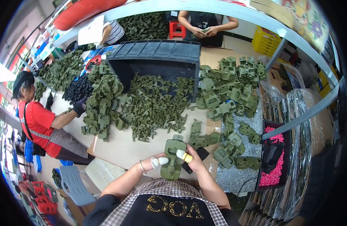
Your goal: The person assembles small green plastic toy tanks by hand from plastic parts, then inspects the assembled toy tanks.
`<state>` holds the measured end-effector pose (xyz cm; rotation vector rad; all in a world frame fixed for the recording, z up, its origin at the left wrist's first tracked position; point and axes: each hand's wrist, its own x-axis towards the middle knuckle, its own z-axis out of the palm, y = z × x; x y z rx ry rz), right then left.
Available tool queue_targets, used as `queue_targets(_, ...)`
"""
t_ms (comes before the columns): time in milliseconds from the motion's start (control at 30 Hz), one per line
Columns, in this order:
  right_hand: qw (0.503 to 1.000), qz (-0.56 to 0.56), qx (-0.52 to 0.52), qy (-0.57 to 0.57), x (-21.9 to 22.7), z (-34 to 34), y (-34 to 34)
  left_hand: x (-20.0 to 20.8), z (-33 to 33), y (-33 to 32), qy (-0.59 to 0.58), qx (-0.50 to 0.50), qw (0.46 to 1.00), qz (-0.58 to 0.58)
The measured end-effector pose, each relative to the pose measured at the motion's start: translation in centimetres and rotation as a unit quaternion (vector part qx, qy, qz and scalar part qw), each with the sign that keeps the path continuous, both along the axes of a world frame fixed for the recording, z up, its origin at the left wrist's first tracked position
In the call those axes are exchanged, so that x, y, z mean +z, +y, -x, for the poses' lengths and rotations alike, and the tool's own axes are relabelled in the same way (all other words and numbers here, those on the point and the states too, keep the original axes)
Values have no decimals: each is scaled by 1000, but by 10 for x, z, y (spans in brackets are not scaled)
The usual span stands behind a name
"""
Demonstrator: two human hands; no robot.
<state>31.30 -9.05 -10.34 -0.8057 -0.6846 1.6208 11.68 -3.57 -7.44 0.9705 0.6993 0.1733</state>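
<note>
A dark green plastic piece [175, 147], shaped like a toy vehicle body, is held upright in front of my apron. My left hand [149, 164] grips its left side, with a white cover on the thumb. On the other side my right hand [195, 161] holds it, its thumb wrapped in white and yellow and pressed to the face of the piece. A flat black object [201, 153] lies on the table, partly behind my right hand. Beyond the held piece is a heap of small green parts [154, 109], spilling from a tipped dark bin [154, 51].
Larger green pieces [233, 88] are piled at right, more [102, 105] at left beside black parts [77, 89]. A black tray [259, 180] holds pink bits. A metal shelf frame [233, 16] crosses overhead. A person in red [41, 118] works at left; another [203, 24] stands opposite.
</note>
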Motion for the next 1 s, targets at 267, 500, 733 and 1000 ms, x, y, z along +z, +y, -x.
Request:
queue_targets(267,919,-11,75,-387,26,70,9,-31,46,-5,-12,190,975,-117)
queue_targets(500,927,-54,16,-370,10,102,21,-25,70,-6,-89,308,947,1)
queue_targets(733,946,-16,-14,-323,5,131,42,-31,95,13,-83,377,922,-24)
queue_targets(1000,912,44,-34,-406,12,152,61,-63,119,37,25,373,928,3)
